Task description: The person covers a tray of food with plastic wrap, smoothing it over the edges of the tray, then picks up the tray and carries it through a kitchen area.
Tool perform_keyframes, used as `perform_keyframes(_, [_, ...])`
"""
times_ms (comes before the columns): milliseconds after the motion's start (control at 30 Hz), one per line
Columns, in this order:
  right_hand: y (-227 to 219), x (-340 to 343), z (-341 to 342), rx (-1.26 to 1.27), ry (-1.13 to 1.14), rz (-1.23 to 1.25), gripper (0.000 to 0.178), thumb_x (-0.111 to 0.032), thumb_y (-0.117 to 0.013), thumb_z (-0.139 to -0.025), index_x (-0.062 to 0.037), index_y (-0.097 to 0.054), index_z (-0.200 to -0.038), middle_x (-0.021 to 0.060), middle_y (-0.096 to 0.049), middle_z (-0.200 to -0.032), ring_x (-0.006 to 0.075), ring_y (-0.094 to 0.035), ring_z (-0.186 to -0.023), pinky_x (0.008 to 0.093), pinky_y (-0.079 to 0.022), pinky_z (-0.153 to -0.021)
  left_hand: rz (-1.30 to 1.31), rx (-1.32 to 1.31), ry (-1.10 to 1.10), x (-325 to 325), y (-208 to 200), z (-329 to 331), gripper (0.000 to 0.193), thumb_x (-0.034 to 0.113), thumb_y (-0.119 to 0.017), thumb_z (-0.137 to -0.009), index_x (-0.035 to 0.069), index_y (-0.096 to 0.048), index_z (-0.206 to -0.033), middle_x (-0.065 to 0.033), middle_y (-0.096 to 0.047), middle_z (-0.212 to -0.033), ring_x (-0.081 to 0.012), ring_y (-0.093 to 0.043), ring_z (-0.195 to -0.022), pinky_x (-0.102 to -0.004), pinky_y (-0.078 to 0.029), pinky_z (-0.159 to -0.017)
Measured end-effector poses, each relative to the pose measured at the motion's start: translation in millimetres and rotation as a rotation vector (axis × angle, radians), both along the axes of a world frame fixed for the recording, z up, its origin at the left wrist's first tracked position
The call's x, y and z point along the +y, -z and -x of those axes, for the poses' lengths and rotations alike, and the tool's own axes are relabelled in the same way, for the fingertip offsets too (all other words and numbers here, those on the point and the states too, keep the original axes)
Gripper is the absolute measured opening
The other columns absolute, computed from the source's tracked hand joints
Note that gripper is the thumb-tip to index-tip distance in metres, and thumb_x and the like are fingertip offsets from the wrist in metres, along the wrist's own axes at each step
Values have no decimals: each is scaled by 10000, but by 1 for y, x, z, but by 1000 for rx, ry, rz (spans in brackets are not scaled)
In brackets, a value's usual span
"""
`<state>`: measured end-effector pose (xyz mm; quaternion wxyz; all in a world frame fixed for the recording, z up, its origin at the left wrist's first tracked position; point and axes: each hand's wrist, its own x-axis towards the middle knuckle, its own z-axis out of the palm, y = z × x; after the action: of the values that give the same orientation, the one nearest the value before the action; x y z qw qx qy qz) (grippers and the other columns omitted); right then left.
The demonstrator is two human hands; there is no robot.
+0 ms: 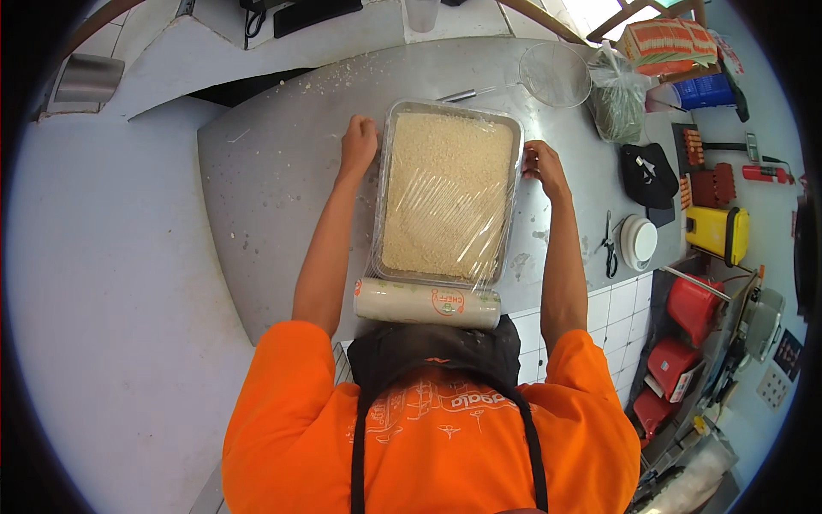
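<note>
A rectangular metal tray [384,171] filled with pale, coarse crumbs [445,146] lies on the steel table in front of me. Clear cling film [454,214] stretches over it, wrinkled and shiny across the near half. The cling film roll [411,301] rests crosswise at the tray's near end, against my apron. Just off the tray's far left side, my left hand [360,144] is closed; whatever its fingers pinch is too thin to make out. My right hand [541,164] curls its fingers at the tray's right rim, and what they grip is hidden.
Beyond the tray lie a metal-handled tool [458,96] and a round strainer [555,75]. To the right are a filled plastic bag [618,98], a black cap [648,174], scissors [609,246] and a white round container [638,242]. Crumbs dot the steel table [274,180]. A white wall borders its left.
</note>
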<state>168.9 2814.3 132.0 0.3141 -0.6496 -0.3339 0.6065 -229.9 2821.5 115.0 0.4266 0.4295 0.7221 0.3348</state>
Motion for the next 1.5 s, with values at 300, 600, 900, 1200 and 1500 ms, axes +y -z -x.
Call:
perform_keyframes(300, [-5,-150,6,20,116,136,521,-517,-357,-1022,-45,-575,-989,51,-603,-760,171,-611,-633,310,-506,-600,-3,114,-46,-187,-7,8,377,392,-423,-1034,29,-525,-1022,-123,-622,-779,-250,-600,-694,-381,-480,-702])
perform_keyframes(600, [-17,-277,32,-33,76,198,527,-496,-395,-1024,-52,-564,-798,57,-587,-710,149,-578,-681,294,-487,-670,190,14,-10,-269,-38,6,410,462,-473,-1011,52,-474,-1000,-60,-589,-628,-157,-566,-595,-313,-449,-601])
perform_keyframes(900, [-27,-294,35,-171,-101,-8,584,-501,-495,-986,3,-675,-750,35,-594,-710,124,-515,-685,280,-419,-664,35,123,163,-294,-35,1,434,438,-545,-986,17,-539,-881,-64,-596,-600,-164,-569,-546,-320,-447,-576])
perform_keyframes(1200, [-33,-258,57,-187,23,-23,508,-510,-640,-892,-23,-717,-770,-30,-495,-606,88,-401,-573,254,-324,-541,106,78,184,-274,-41,2,562,485,-524,-978,-11,-592,-724,-58,-580,-601,-138,-527,-571,-311,-436,-580])
perform_keyframes(1500, [19,-205,64,-246,175,-130,377,-382,-703,-839,-13,-715,-764,24,-584,-633,119,-482,-600,296,-395,-594,69,387,259,-211,-33,-12,638,639,-561,-881,24,-727,-877,-132,-669,-695,-223,-654,-665,-338,-494,-674])
